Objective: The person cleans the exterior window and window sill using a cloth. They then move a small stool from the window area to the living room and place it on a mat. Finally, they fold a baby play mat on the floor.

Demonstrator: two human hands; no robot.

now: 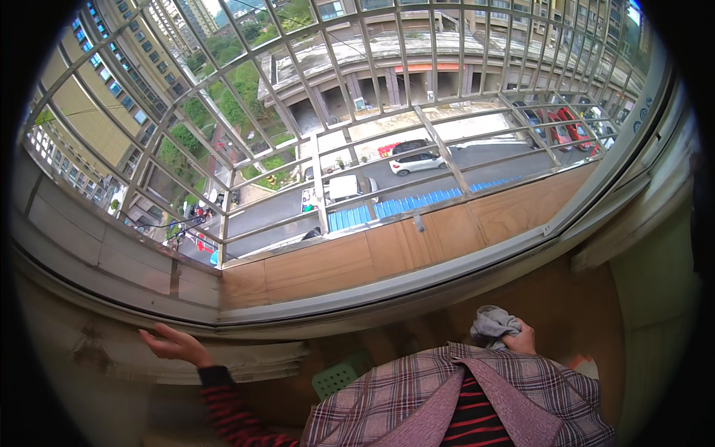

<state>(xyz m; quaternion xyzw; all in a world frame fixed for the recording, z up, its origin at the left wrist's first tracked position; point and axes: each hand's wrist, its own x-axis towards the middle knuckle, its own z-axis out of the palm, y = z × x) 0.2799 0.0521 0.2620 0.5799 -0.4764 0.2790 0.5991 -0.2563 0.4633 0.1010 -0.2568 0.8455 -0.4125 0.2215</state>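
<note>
Below the lower left corner of the window frame, my left hand (174, 345) is held out with its fingers apart and nothing in it. My right hand (520, 337), close to the front of my plaid garment (385, 385), grips a crumpled grey cloth (494, 325). The cloth bunches out to the left of the fist, under the window's metal sill track (391, 296). Past the track lies a ledge of wood-look panels (357, 260), bounded outside by a metal security grille (321, 184).
A green perforated plastic thing (335, 381), perhaps a stool or basket, stands low beside my garment. Pale folded fabric (262, 360) hangs under the sill at left. A light green curtain or panel (653, 324) is at right. Cars and a street show far below the grille.
</note>
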